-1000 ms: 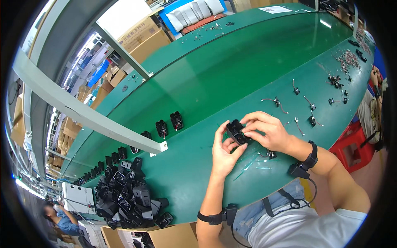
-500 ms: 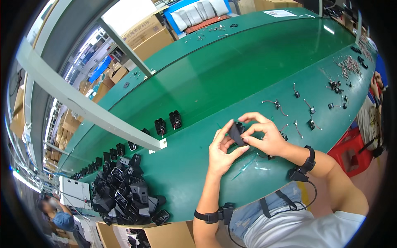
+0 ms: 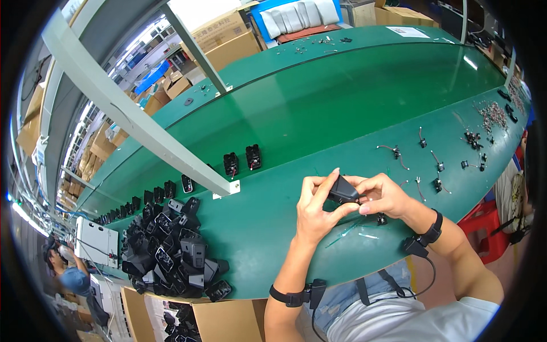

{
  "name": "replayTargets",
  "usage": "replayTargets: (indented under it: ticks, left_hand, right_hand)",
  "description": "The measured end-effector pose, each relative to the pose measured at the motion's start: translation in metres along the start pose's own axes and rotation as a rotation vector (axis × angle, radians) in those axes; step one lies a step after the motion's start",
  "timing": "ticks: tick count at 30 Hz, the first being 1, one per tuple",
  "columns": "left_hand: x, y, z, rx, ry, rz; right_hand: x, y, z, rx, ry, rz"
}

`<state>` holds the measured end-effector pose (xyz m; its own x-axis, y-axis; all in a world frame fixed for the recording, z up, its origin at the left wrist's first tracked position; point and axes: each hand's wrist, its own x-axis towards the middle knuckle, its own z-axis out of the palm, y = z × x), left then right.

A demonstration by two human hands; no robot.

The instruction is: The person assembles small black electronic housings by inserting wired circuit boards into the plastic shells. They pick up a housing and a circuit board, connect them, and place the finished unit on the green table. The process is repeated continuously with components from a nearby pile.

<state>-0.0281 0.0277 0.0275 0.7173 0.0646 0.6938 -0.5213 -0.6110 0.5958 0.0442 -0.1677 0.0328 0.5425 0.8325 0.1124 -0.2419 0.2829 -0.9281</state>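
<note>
A black plastic housing (image 3: 343,190) is held up between my hands over the green bench. My left hand (image 3: 314,212) is closed on its left side, the thumb below and the fingers along its upper edge. My right hand (image 3: 386,198) grips the right end between thumb and fingers; whether a smaller part is pinched there too is hidden. Just under my right hand a small black wired part (image 3: 382,219) lies on the bench. Beside it are thin clear green strips (image 3: 342,232).
A large heap of black housings (image 3: 171,251) lies at the left, near a grey post (image 3: 142,125). Housings stand in a row (image 3: 158,195) along the sunken belt (image 3: 319,108). Small wired parts (image 3: 440,166) are scattered at the right, before a pile of tiny pieces (image 3: 493,116).
The housing has been turned, so a broader face shows now. Both hands still hold it. The whole view has shifted, with the bench appearing slightly lower and farther right.
</note>
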Motion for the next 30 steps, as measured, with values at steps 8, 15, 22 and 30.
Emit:
replayTargets:
  ticks: [8,15,22,30]
  left_hand:
    - [0.000,0.006,0.005,-0.065,0.023,0.027]
    - [-0.001,0.008,-0.015,0.027,0.069,-0.076]
    - [-0.072,0.060,-0.111,0.612,0.340,-0.152]
    - [-0.212,0.076,-0.166,1.168,0.609,-0.693]
  right_hand:
    - [-0.003,0.007,-0.012,0.081,-0.009,0.068]
    - [0.008,0.003,0.001,-0.130,0.109,0.053]
    - [0.099,-0.016,-0.019,-1.260,0.088,-0.345]
    - [0.209,0.032,0.000,-1.578,0.053,-0.138]
